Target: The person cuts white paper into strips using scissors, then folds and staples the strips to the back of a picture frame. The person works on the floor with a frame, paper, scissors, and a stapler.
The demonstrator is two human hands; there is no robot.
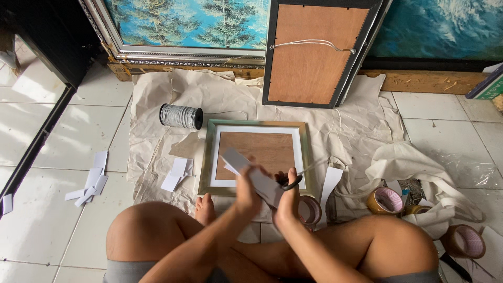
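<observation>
White floor tiles [42, 209] under crumpled paper sheeting [157, 99] carry a picture frame [257, 128] lying face down, above which the left hand [246, 189] grips a white card strip [250, 175] while the right hand [287, 202] closes black-handled scissors [291, 182] on it, seemingly mid-trim, so the next cut likely needs steadying.

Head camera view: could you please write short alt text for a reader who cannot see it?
A person sitting cross-legged on a tiled floor cuts a grey-white card strip, held in the left hand, with black-handled scissors in the right hand. In front, a gold-edged picture frame lies face down on crumpled beige paper, beside a grey cord spool.
</observation>
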